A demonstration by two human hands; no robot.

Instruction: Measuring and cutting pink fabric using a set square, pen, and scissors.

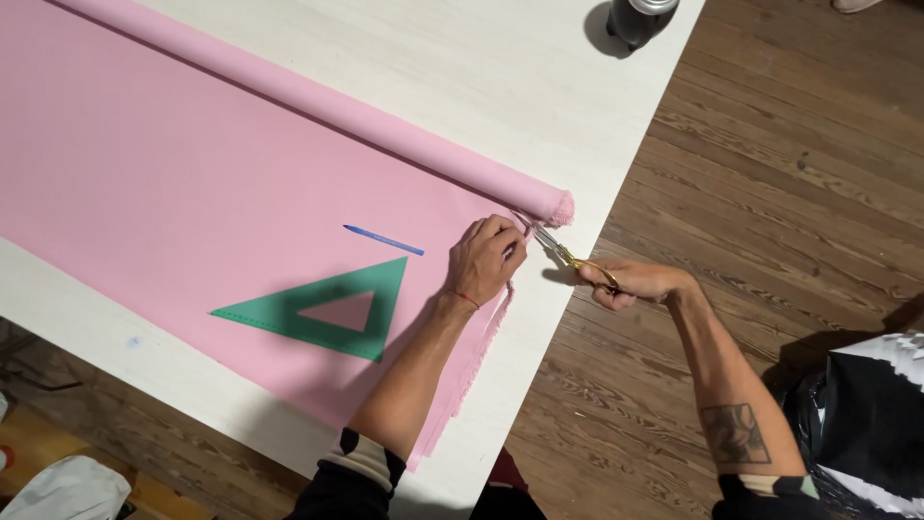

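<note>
Scissors (570,256), gold-handled, sit in the right hand (630,282), fingers curled tight through the loops; blades point up-left toward the pink fabric (192,183) and meet its frayed right edge just below the end of the roll. Blade tips partly hidden by the left hand, so how far apart they stand cannot be told. Left hand (484,260) lies knuckles-up on the cloth right beside the blades, fingers bent and pinching or pressing the fabric edge at the cut; a thin red thread circles that wrist. Pink fabric spreads flat across the white table (462,67), running off the left side of view, its right edge ragged and hanging near the table's edge. Fabric roll (327,106) lies diagonally along the far side of the spread cloth, its fringed end close above the scissors. Blue pen (383,240) rests on the cloth just left of the left hand. Green triangle ruler (322,308), translucent with a triangular cut-out, lies flat on the cloth below the pen, near the left forearm. Dark cylindrical container (640,19) stands at the table's far corner. Wooden floor (770,173) to the right; black bag (866,433) at lower right.
</note>
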